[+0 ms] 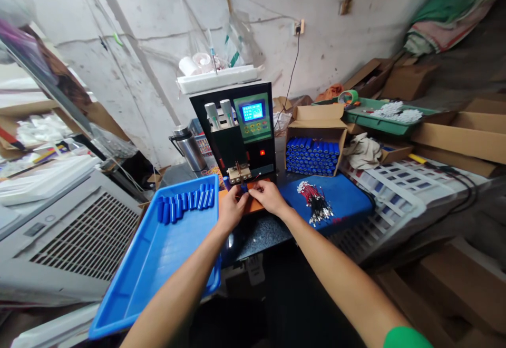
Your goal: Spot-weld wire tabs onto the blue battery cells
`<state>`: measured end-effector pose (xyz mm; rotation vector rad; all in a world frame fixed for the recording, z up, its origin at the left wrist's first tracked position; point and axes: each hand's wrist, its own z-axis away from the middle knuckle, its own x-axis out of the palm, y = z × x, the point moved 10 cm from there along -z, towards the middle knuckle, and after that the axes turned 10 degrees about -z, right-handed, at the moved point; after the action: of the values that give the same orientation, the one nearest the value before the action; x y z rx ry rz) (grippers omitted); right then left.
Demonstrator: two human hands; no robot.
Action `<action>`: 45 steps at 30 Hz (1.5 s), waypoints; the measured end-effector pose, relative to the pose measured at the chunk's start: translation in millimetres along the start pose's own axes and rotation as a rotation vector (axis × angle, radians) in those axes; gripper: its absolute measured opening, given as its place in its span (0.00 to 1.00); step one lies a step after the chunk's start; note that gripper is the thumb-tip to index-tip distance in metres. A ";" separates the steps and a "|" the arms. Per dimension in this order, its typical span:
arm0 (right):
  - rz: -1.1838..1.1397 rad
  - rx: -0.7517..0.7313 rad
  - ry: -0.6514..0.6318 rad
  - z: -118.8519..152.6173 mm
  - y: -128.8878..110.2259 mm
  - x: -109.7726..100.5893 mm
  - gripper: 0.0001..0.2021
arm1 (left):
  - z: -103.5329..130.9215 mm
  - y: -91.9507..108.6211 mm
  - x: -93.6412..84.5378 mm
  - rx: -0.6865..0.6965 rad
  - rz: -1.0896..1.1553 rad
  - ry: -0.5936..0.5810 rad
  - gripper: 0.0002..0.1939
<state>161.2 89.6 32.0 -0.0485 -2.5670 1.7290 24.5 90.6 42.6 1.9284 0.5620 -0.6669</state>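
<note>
Both hands meet at the front of a black machine (221, 147) with a lit blue screen, just below its metal tips. My left hand (232, 208) is closed on a blue cylinder (244, 187). My right hand (266, 196) has its fingers pinched at the cylinder's right side, by a thin wire; what exactly is between them is too small to tell. Under the hands lies an orange board (253, 204). Another blue cylinder (226, 182) stands left of the tips.
A blue tray (177, 253) with several blue cylinders is at the left. On the right are a carton (316, 116) packed with blue cylinders and a bundle of red and black wires (316, 203) on a blue surface. A steel jug (193, 147) stands behind the tray.
</note>
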 end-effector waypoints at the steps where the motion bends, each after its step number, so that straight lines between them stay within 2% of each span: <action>1: -0.012 0.001 0.000 -0.3 0.8 -0.3 0.10 | -0.2 -0.4 -0.2 0.001 -0.011 0.002 0.12; 8: -0.203 0.126 -0.040 -1.5 11.8 0.4 0.14 | 2.0 7.1 -3.4 -0.017 -0.011 -0.026 0.14; 11: -0.255 0.173 -0.027 -1.6 15.2 -1.2 0.14 | 2.5 13.2 -16.8 0.012 -0.054 0.005 0.16; 15: -0.306 0.201 -0.004 -1.9 18.4 -3.2 0.14 | 2.0 11.6 -36.1 0.032 -0.176 0.035 0.12; 17: -0.334 0.216 0.005 -1.7 20.1 -3.6 0.14 | 2.4 10.8 -34.6 0.059 -0.211 -0.035 0.11; 21: -0.399 0.247 0.027 -1.5 23.9 -4.2 0.14 | 8.0 12.4 -18.7 0.116 -0.266 -0.214 0.09; 23: -0.418 0.253 0.034 -2.0 25.0 -4.6 0.14 | 10.1 13.8 -13.2 0.128 -0.268 -0.247 0.10; 27: -0.386 0.230 0.021 -2.2 22.8 -5.0 0.13 | 9.9 19.7 -12.7 0.175 -0.261 -0.208 0.09; 34: -0.059 0.004 -0.138 7.9 1.2 12.5 0.07 | 8.0 30.0 -21.2 0.211 -0.240 -0.079 0.09; 45: -0.032 -0.005 -0.152 9.1 1.6 14.0 0.06 | 9.5 33.0 -16.4 0.228 -0.238 -0.111 0.08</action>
<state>146.8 82.5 27.4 0.1283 -2.6603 1.7804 31.3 66.8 71.5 2.0370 0.6756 -1.0220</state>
